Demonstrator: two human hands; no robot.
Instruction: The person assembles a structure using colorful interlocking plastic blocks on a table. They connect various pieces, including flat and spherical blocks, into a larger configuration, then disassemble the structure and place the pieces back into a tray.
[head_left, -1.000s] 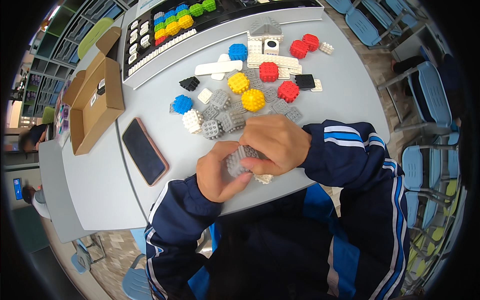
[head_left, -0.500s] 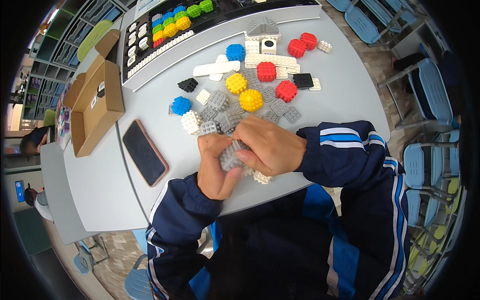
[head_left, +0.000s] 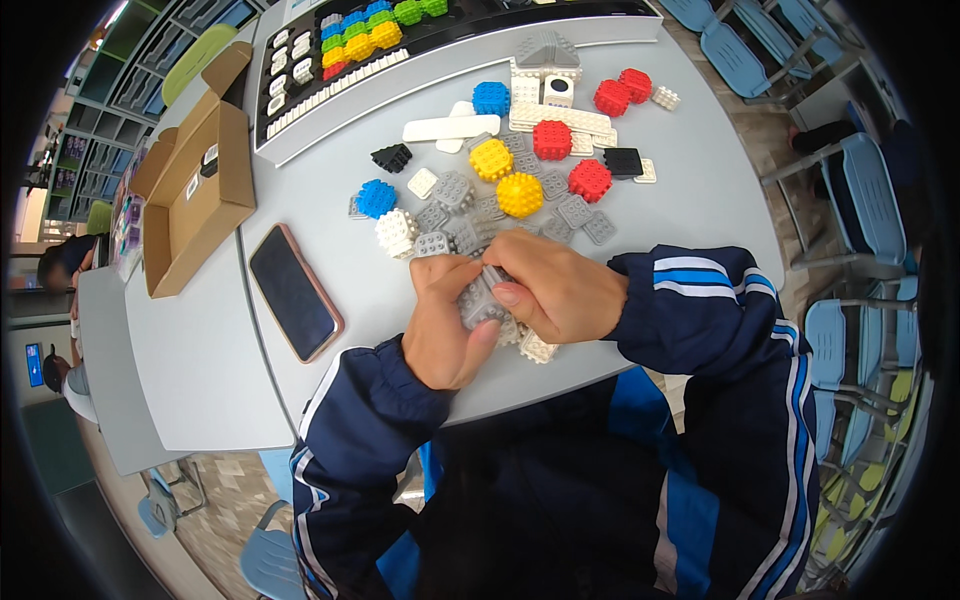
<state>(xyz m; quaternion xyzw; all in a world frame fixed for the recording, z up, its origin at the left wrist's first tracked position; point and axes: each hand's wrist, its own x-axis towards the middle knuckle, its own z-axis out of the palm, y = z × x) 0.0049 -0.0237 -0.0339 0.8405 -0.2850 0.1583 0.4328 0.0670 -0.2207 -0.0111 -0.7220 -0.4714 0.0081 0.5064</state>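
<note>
Close to the table's front edge, both hands grip a grey studded building block (head_left: 480,303) between them. My left hand (head_left: 443,318) wraps its left side, with the thumb on the near face. From the right, my right hand (head_left: 557,288) presses its fingers and thumb against the block; part of it is hidden behind them. Just below the right hand lies a white studded block (head_left: 537,346). Beyond the hands spread grey blocks and flat plates (head_left: 455,192), two yellow blocks (head_left: 520,195), a white block (head_left: 397,233) and a blue block (head_left: 376,199).
A phone (head_left: 296,293) lies left of my hands, beside an open cardboard box (head_left: 200,205). Along the back stands a parts tray (head_left: 340,118). Red blocks (head_left: 590,180), long white beams (head_left: 452,129) and a grey-and-white assembly (head_left: 546,57) lie farther off.
The grey block has turned slightly in my hands, and the fingers have shifted a little on it. The whole view has slid a little, moving the table's contents rightward.
</note>
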